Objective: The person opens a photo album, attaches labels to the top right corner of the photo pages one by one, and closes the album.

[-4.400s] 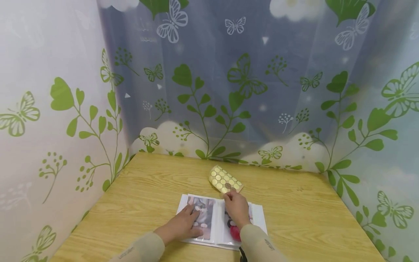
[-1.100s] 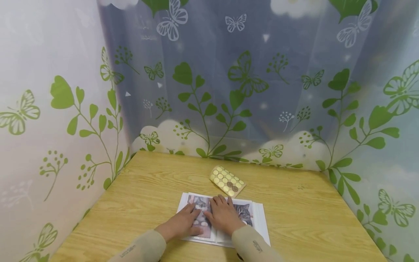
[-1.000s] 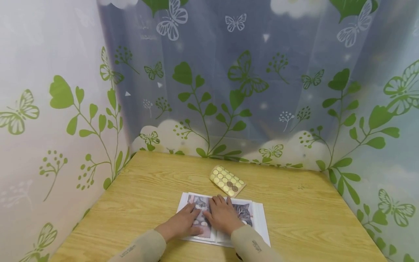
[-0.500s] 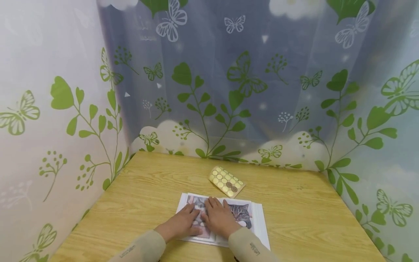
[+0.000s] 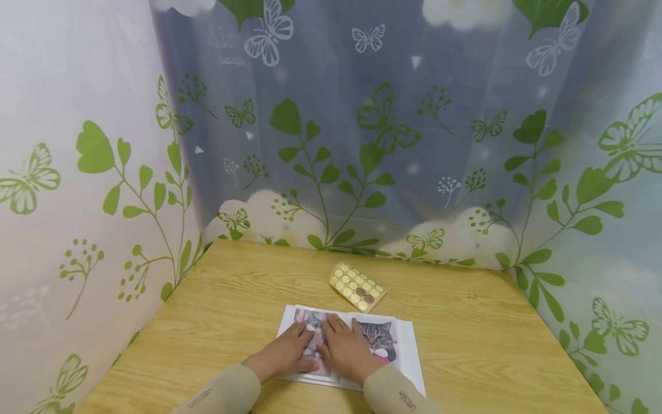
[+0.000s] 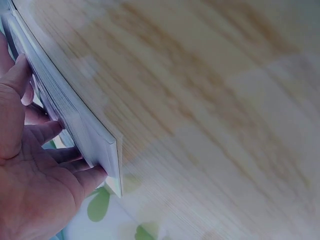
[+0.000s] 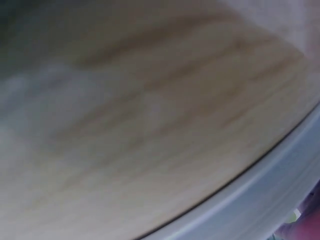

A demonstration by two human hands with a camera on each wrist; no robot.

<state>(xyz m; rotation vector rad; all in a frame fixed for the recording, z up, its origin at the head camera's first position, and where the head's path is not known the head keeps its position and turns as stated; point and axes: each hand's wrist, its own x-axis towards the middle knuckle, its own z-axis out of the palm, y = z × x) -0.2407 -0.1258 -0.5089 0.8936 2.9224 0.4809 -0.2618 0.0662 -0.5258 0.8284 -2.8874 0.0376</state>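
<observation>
A photo album [image 5: 412,353] lies spread on the wooden table, with a cat photo on each page. My left hand [image 5: 284,352] rests with straight fingers on the left page. In the left wrist view, the fingers of that left hand [image 6: 45,175] touch the album [image 6: 97,137] near its edge, where stacked pages show. My right hand [image 5: 347,352] lies with extended fingers over the middle fold and the inner part of the left photo. To its right the tabby cat photo [image 5: 376,333] is partly visible. The right wrist view is blurred and shows the album's edge [image 7: 240,192].
A sheet of round gold stickers [image 5: 351,286], with two brown circles, lies just behind the album. The wooden table [image 5: 465,322] extends on both sides. Curtains [image 5: 439,57] printed with leaves and butterflies enclose its back and sides.
The right hand has come from pinching near the right page's top edge to lying flat by the fold. Over the last second it has slid slightly left. The left hand stays put.
</observation>
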